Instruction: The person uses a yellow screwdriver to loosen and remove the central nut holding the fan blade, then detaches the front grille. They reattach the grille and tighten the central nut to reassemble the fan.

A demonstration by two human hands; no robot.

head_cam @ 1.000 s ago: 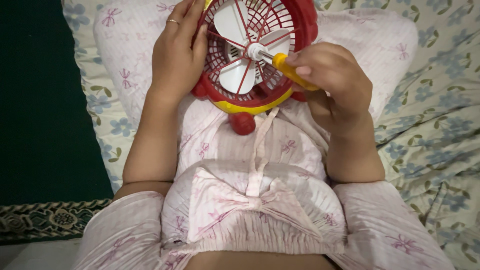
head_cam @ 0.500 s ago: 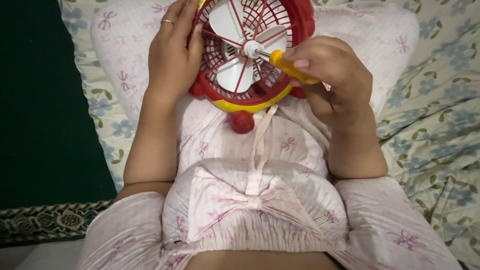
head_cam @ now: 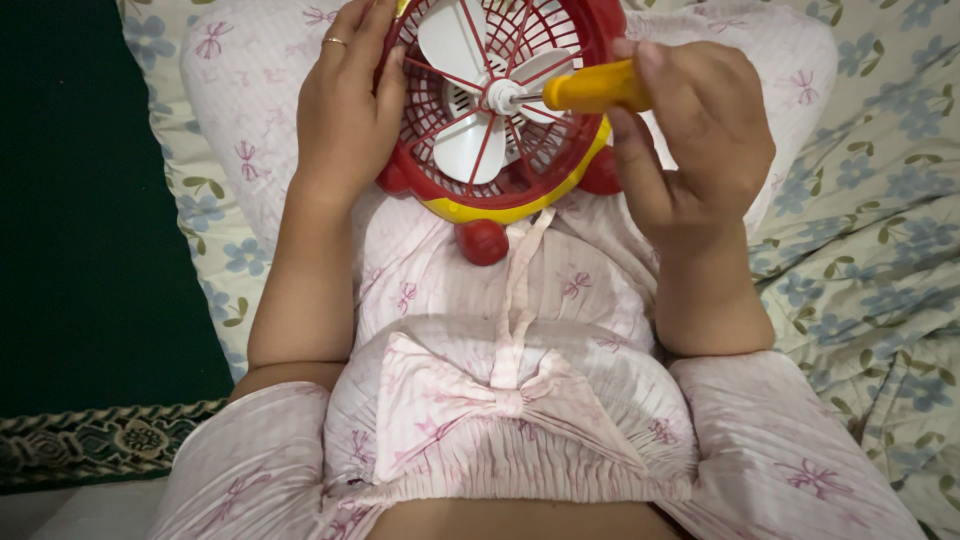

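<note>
We look down on a small red fan (head_cam: 500, 110) lying on a pillow (head_cam: 250, 120) in our lap. Its round grille faces up; white blades show behind the red wires, and a yellow band runs along the lower rim. A red knob (head_cam: 482, 241) sticks out below that rim, resting on the pillow.

Left hand (head_cam: 345, 110): fingers curl over the fan's left rim, palm against its side, grip closed on the fan. A ring sits on one finger.

Right hand (head_cam: 700, 130): grip closed around the yellow handle of a screwdriver (head_cam: 590, 90). The shaft lies nearly level, its tip meeting the white hub at the grille's centre.

Edges: the fan's top is cut off by the upper edge of the view. The left hand fills the fan's left side, the right hand crowds its right side. Open room lies below the fan, on the pillow between the forearms.

Surface: the pillow is pale pink with small bow prints, matching our clothes. Under it lies a bedsheet (head_cam: 870, 260) with blue flowers, wrinkled at right. At left, a dark green cloth (head_cam: 90, 220) with a patterned border along its lower edge.
</note>
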